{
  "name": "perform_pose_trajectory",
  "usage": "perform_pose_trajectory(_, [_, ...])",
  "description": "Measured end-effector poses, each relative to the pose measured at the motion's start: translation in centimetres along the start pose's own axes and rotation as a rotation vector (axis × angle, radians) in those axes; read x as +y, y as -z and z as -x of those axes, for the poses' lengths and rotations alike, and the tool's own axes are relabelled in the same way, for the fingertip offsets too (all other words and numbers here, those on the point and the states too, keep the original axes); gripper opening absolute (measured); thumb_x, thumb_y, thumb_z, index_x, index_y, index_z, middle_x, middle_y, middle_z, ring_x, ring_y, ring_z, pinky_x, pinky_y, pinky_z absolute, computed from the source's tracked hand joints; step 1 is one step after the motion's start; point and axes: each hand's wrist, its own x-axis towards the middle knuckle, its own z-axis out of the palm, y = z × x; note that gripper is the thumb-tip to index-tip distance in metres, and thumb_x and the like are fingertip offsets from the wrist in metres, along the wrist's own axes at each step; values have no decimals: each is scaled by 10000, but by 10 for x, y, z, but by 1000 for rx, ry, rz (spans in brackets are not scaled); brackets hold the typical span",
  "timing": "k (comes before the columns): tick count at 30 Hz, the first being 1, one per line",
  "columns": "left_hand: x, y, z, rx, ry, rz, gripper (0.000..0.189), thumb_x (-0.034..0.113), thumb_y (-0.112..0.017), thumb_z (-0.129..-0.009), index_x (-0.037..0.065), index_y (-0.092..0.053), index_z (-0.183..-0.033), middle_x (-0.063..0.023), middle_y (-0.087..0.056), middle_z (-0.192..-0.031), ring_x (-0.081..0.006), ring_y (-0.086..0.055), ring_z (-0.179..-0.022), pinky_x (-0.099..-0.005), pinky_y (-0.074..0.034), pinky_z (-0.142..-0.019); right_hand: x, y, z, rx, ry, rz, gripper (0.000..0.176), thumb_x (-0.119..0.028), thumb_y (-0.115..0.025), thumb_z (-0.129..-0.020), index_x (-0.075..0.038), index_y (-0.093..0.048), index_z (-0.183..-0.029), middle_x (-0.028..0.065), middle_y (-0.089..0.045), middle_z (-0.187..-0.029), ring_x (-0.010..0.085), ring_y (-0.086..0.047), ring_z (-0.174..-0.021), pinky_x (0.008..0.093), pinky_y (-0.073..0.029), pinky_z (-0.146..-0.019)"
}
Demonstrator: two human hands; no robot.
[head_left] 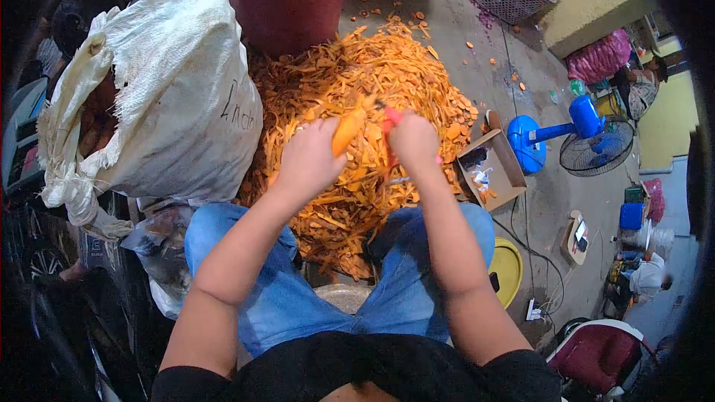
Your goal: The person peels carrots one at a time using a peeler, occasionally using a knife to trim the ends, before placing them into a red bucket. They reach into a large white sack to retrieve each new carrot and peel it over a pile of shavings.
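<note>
Fingers of my left hand (309,158) are wrapped round an orange carrot (348,132), which points up and to the right. My right hand (415,141) is closed on a red-handled peeler (389,122), its dark head close to the carrot's upper end. Whether the blade touches the carrot is too blurred to tell. Both hands are above a large heap of orange peelings (402,67) on the floor, between and beyond my knees.
A white woven sack (179,82) stands at the left, beside a big red tub (283,7). To the right are a cardboard box (509,167), a blue fan (555,130), a yellow lid (508,272) and cables. A person (646,277) is at the far right.
</note>
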Motion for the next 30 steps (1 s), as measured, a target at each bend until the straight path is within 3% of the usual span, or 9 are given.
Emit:
perform_pose_trajectory(2, [0, -1, 5, -13, 22, 71, 342, 173, -581, -619, 7, -469, -897, -177, -507, -843, -313, -496, -804, -393, -410, -668, 13, 10, -9, -62, -234, -5, 252, -247, -516, -690, -4, -554, -747, 172, -579, -723, 299, -573, -697, 379, -456, -612])
perform_pose_trajectory(7, [-10, 2, -6, -113, 165, 163, 423, 192, -590, -611, -14, -457, -956, -189, -513, -847, -320, -500, -803, -384, -407, -681, 4, 11, -7, 5, -138, 30, 227, -229, -509, -685, -10, -544, -736, 168, -578, -727, 304, -570, -687, 384, -451, -615])
perform_pose_trajectory(9, [-7, 9, -11, -305, 351, 407, 438, 206, -601, -594, -28, -460, -936, -198, -525, -839, -322, -513, -793, -370, -408, -694, -5, 12, -4, 24, -77, 14, 217, -219, -506, -683, -12, -539, -737, 166, -578, -719, 307, -569, -677, 389, -451, -608])
perform_pose_trajectory(12, [-17, 0, -11, -270, 298, 412, 429, 209, -609, -578, -23, -472, -912, -208, -532, -836, -318, -524, -784, -361, -411, -704, -22, 14, 9, -72, 168, 22, 192, -187, -492, -681, -3, -515, -730, 190, -554, -638, 305, -562, -612, 394, -448, -560])
perform_pose_trajectory(18, [-19, -4, -17, -46, 197, 230, 400, 161, -615, -560, 13, -493, -911, -207, -528, -820, -327, -508, -783, -377, -402, -707, -30, 4, 22, -35, 256, 12, 174, -185, -517, -671, -13, -510, -698, 163, -547, -581, 298, -558, -555, 375, -452, -529])
perform_pose_trajectory(28, [-9, -4, -10, 13, 113, 117, 401, 132, -592, -572, -33, -478, -920, -206, -506, -857, -330, -503, -800, -382, -405, -713, -18, -11, 12, 73, 136, 77, 162, -189, -521, -677, -33, -480, -666, 146, -534, -538, 290, -547, -490, 375, -445, -474])
perform_pose_trajectory(30, [-9, -3, -9, -6, 120, 79, 413, 133, -585, -578, -30, -472, -940, -203, -504, -866, -328, -503, -803, -380, -404, -720, -19, -15, 9, 18, 65, 72, 165, -182, -517, -679, -17, -520, -691, 165, -547, -579, 295, -562, -558, 380, -450, -514])
